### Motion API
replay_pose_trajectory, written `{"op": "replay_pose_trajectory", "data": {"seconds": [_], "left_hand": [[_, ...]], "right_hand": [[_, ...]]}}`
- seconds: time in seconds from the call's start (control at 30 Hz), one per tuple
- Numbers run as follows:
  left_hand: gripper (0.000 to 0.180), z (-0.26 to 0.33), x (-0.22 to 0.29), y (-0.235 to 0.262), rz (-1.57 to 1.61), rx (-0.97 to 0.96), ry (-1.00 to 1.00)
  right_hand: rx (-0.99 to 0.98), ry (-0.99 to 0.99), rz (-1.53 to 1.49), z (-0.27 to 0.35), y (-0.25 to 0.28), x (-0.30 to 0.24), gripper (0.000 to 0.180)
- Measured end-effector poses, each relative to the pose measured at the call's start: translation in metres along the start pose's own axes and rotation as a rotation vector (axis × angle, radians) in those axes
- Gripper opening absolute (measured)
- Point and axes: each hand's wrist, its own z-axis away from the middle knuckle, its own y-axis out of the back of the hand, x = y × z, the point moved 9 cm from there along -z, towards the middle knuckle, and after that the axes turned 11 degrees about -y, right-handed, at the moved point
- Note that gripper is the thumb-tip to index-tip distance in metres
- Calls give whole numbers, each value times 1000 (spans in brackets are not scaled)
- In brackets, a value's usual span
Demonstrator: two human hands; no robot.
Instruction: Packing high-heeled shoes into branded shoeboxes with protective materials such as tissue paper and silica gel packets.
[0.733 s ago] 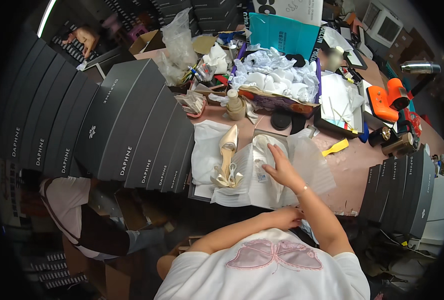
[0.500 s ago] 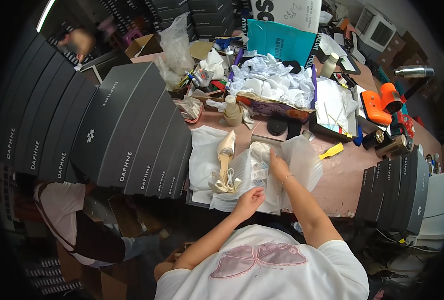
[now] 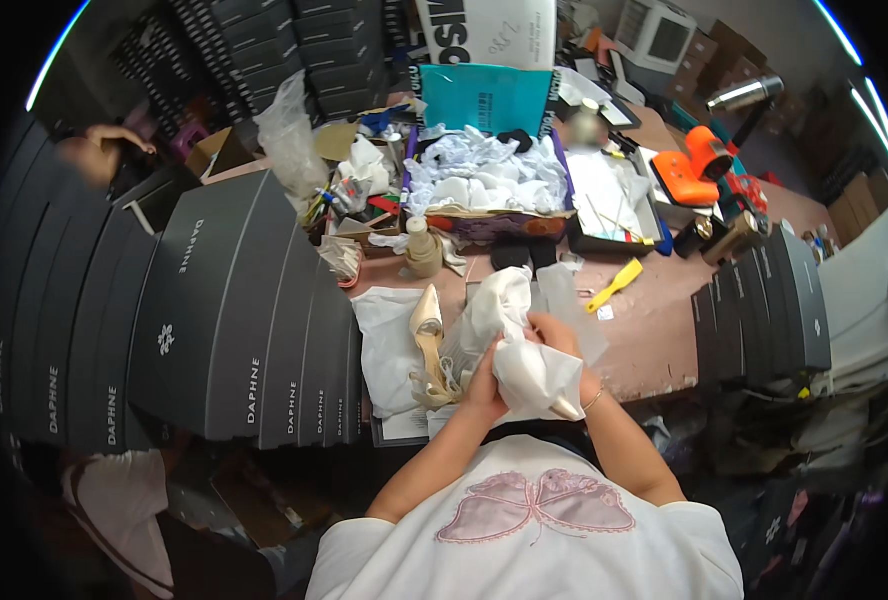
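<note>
Head view: both hands, left hand and right hand, grip a tissue-wrapped shoe near the table edge.

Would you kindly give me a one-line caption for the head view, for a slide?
Both hands, left hand and right hand, wrap a shoe in white tissue paper beside a bare heeled shoe on a cluttered workbench.

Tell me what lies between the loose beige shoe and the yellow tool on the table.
In the head view, both hands holding a white-wrapped shoe sit between the beige shoe and yellow tool.
</note>
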Motion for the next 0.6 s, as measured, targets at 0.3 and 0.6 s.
{"op": "replay_pose_trajectory", "data": {"seconds": [0.3,0.6], "left_hand": [[59,19,6,29,-176,176,-139],[47,65,48,-22,-183,134,-503]], "right_hand": [[-146,82,184,116,32,-67,47],[-311,93,-307,152,50,-27,52]]}}
